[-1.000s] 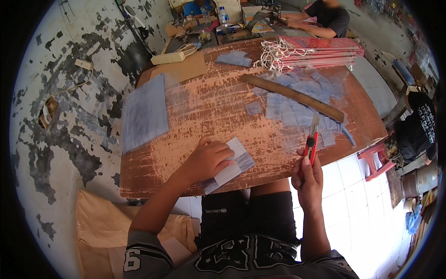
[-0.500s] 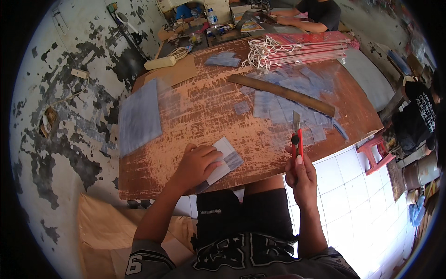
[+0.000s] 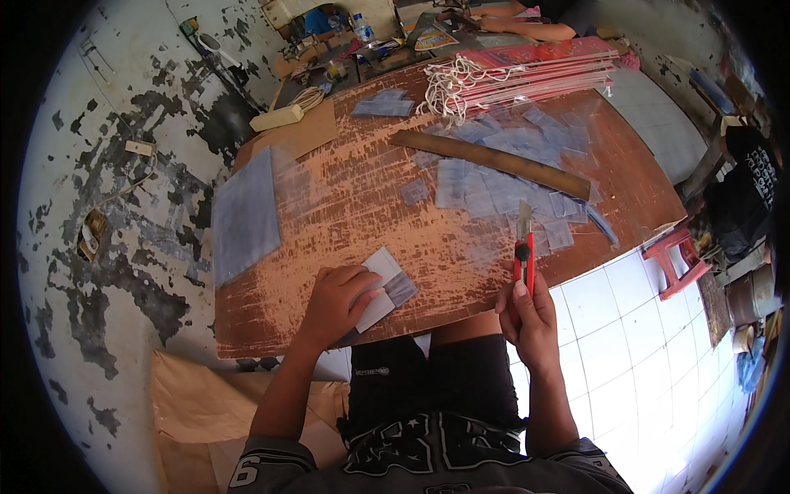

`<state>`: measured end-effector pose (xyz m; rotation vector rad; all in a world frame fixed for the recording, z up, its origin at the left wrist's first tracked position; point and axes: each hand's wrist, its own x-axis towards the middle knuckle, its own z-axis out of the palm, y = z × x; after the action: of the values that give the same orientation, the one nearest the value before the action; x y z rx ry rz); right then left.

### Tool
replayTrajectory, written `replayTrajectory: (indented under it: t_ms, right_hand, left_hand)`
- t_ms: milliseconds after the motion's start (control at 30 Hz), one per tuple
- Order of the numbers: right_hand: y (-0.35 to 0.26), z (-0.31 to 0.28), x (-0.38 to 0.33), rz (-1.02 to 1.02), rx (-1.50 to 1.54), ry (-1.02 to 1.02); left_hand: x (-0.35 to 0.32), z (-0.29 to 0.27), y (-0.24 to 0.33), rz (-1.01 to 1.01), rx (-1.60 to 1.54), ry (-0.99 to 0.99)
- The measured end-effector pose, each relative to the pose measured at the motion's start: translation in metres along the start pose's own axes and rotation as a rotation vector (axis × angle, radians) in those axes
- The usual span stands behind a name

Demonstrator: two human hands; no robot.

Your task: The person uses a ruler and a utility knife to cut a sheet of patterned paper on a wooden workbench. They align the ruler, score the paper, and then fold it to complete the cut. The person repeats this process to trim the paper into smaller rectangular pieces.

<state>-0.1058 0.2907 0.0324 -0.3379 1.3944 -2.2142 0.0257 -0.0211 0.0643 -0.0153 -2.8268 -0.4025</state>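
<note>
My left hand [image 3: 336, 303] presses flat on a small stack of white and clear plastic pieces [image 3: 385, 286] near the front edge of the worn brown table [image 3: 346, 206]. My right hand [image 3: 531, 317] holds a red utility knife [image 3: 523, 251] upright, with the blade out and pointing away from me, just past the table's front edge. Several clear plastic rectangles [image 3: 502, 181] lie spread across the table's right half, beside a long wooden ruler [image 3: 494, 163].
A large clear plastic sheet [image 3: 245, 214] lies at the table's left. A bundle of red sticks with white strings [image 3: 518, 74] sits at the far side. Another person's arm [image 3: 527, 29] rests beyond it. A red stool [image 3: 679, 259] stands on white tiles at right.
My right hand with the knife has moved slightly left, nearer the table's front edge. My left hand stays on the stack of pieces.
</note>
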Motion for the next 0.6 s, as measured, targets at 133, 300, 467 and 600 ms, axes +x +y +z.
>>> replayTrajectory:
  t_ms: [133,300,467,600]
  right_hand:
    - [0.002,-0.004,0.001,0.011,-0.026,0.01]
    - [0.007,-0.001,0.007,0.007,-0.02,0.023]
    - [0.012,0.0,0.014,-0.034,-0.017,0.047]
    - [0.016,0.0,0.016,-0.042,-0.009,0.076]
  left_hand:
    - [0.0,0.001,0.0,-0.017,-0.017,0.008]
    - [-0.004,0.002,-0.003,-0.023,-0.057,0.028]
    - [-0.006,0.004,-0.005,-0.026,-0.078,0.029]
    - [-0.006,0.006,-0.006,-0.039,-0.08,0.017]
